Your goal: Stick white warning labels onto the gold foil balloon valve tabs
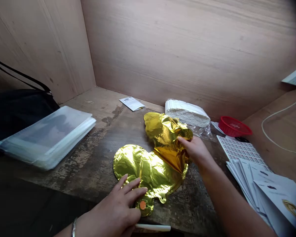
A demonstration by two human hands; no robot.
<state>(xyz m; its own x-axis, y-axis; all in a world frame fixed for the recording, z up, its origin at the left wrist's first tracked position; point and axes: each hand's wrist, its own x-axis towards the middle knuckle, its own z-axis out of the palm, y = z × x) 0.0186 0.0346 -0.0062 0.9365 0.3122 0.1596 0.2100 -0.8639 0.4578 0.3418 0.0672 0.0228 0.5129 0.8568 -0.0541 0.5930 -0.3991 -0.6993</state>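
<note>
2 pale, grained wooden walls (187, 59) meet behind a scuffed, patchily dark wooden tabletop (103, 138).

Lower left is kinda swallowed by shadow, bright glare is thrown off the gold foil (154, 168), top-right corner's blacked out, and edges are stretched and softened.

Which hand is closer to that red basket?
Right: the right hand grips the gold foil, left of the red basket; the left hand rests on the foil, farther left.
</note>
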